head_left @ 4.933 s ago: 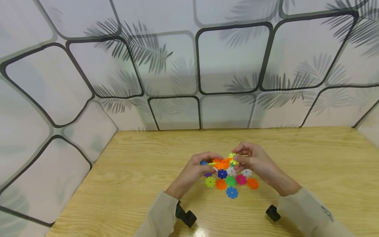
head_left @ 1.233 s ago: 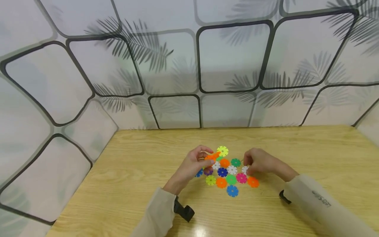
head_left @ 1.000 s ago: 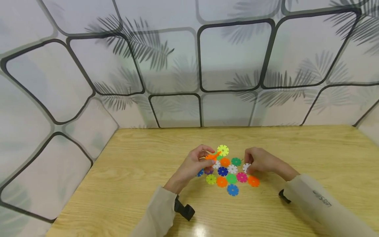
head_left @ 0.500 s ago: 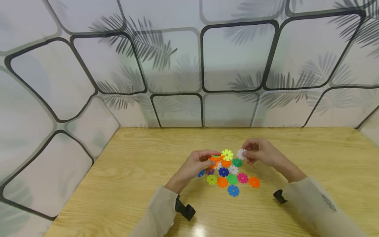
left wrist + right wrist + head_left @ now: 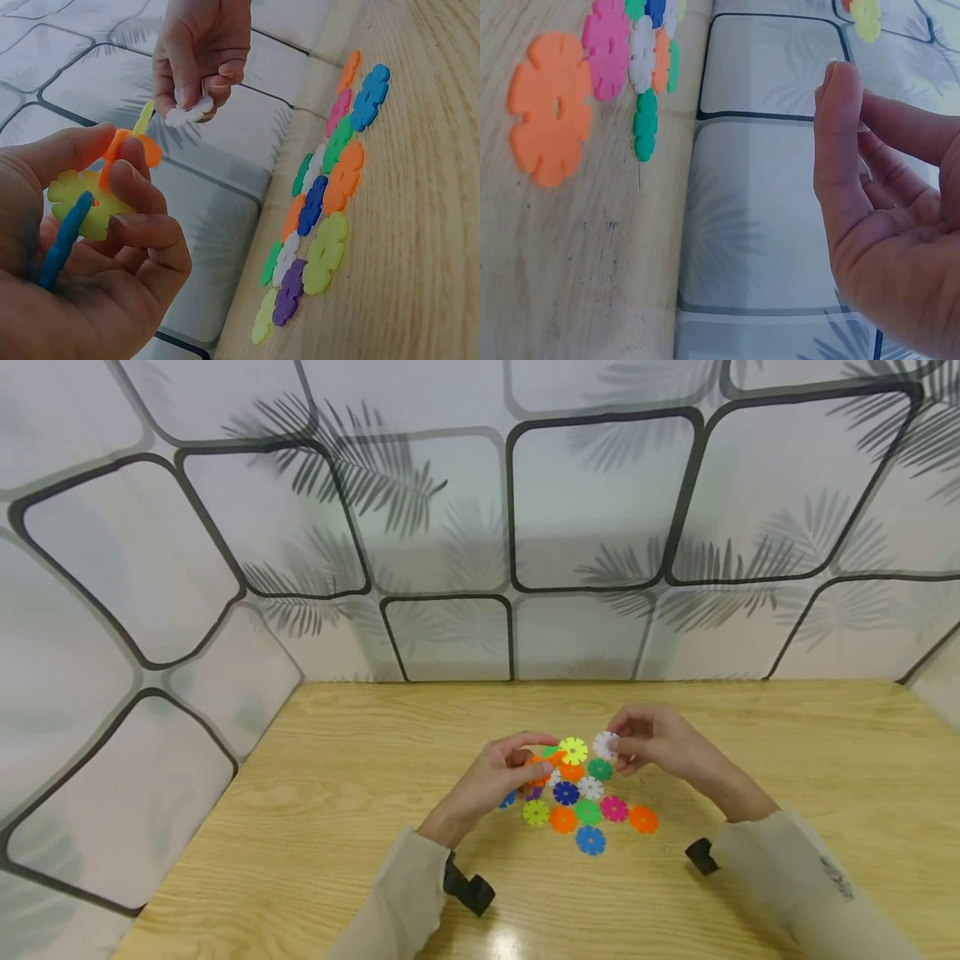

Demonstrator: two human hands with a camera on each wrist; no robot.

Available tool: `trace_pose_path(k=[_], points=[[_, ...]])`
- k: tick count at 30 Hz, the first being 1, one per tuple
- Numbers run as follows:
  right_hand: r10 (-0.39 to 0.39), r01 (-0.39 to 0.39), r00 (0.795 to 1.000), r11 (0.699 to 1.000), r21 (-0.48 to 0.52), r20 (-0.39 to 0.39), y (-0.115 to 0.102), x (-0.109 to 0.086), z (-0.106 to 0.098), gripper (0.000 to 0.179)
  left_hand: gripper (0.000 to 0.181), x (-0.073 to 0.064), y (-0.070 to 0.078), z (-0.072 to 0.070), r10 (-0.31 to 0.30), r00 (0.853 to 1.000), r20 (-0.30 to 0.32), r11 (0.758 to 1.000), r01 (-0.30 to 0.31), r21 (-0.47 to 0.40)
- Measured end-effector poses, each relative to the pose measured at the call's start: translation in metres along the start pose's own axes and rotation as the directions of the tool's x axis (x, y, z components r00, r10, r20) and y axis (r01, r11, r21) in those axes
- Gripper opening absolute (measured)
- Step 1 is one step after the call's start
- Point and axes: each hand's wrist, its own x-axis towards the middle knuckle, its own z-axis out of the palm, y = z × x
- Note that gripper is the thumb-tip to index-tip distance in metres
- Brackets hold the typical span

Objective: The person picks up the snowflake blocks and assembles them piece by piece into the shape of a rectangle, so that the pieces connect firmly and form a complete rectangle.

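My left hand [image 5: 487, 783] grips a small chain of slotted plastic snowflake discs above the table. In the left wrist view the chain shows a blue disc [image 5: 66, 241] slotted into a yellow disc [image 5: 67, 189], then an orange piece [image 5: 153, 153] with another yellow disc [image 5: 144, 118] at its far end. My right hand [image 5: 666, 747] pinches a white disc [image 5: 604, 744] between thumb and fingers, just right of the chain's end yellow disc [image 5: 573, 751]. The two appear apart. In the right wrist view the white disc is mostly hidden behind my fingers.
Several loose discs lie flat in a cluster under the hands, among them a blue disc [image 5: 591, 841], an orange disc [image 5: 643, 819], a pink disc [image 5: 614, 808] and a dark green disc [image 5: 599, 769]. Behind the wooden table [image 5: 337, 860] stands a patterned backdrop [image 5: 442, 639].
Earlier my right hand held a yellow disc at the chain; that disc now sits at the chain's end. My right hand has since picked up the white disc and raised it towards the chain.
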Motion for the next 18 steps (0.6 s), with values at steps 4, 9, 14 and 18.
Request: trace_pose_path(k=[4, 9, 14, 18], points=[[-0.001, 0.001, 1.0, 1.0, 0.003, 0.003, -0.0027, -0.0009, 0.0009, 0.011, 0.035, -0.0008, 0.0007, -0.0006, 0.003, 1.0, 0.003, 1.0, -0.003, 0.009], [-0.024, 0.024, 1.0, 1.0, 0.012, 0.015, -0.0052, -0.002, 0.0014, 0.012, 0.034, -0.0005, -0.0003, -0.0009, 0.006, 1.0, 0.006, 1.0, -0.006, 0.016], [-0.052, 0.051, 0.998, 0.999, 0.015, 0.046, -0.0062, -0.003, 0.0017, 0.011, 0.034, 0.0, -0.0006, -0.001, 0.002, 1.0, 0.016, 1.0, -0.002, 0.015], [-0.055, 0.055, 0.997, 0.998, 0.013, 0.061, -0.0064, -0.003, 0.0016, 0.01, 0.034, -0.0001, 0.0, -0.0008, -0.002, 1.0, 0.017, 1.0, 0.002, 0.008]])
